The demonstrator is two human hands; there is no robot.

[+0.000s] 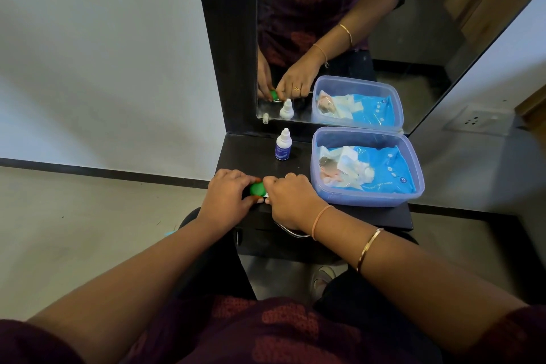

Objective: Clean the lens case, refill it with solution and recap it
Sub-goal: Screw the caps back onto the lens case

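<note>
Both hands meet at front edge of dark worktop (pixel 251 156). Left hand (pixel 227 196): fingers curled round green cap end of lens case (pixel 257 188). Right hand (pixel 291 201): fingers curled over case's other end, hiding it. Solution bottle (pixel 283 145) upright behind hands, near mirror (pixel 384 23). Blue tub (pixel 413 174) holding wipes pack (pixel 387 171) to right.

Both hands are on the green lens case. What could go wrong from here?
The lens case sits near the front edge of the shelf; if the left hand or right hand slips, it may fall to the floor. The solution bottle stands behind the hands; a careless reach could tip it.
</note>
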